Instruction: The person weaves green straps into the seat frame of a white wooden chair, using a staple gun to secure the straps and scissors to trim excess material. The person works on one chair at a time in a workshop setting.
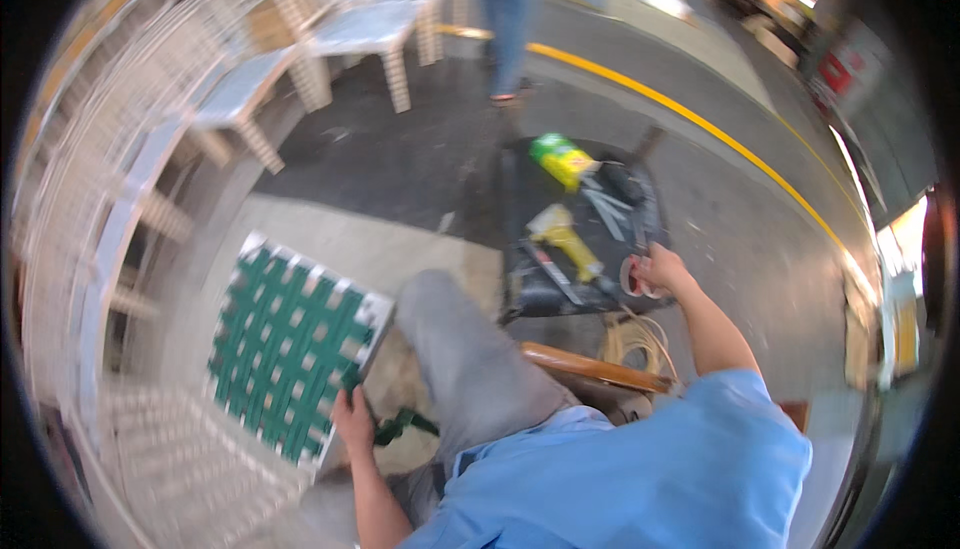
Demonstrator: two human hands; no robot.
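A white square seat frame [376, 317] woven with green webbing [285, 334] leans at my left, by my knees. My left hand [352, 419] is closed at its near right edge, gripping a green webbing strap [405, 427] whose loose tail hangs over my lap. Out to the right, my right hand [660, 269] is closed around the red loop handles of what look like scissors [630, 275], at the edge of a black work surface [520, 294]. Motion blur hides the finger detail. Close to that hand lies a yellow power tool [568, 244].
The black surface also bears a green-and-yellow package [562, 159] and grey metal strips [605, 211]. White chairs [365, 29] line the left and back. A coiled hose [635, 344] hangs near a wooden bar [590, 367]. A person [508, 19] stands beyond, near a yellow floor line [690, 114].
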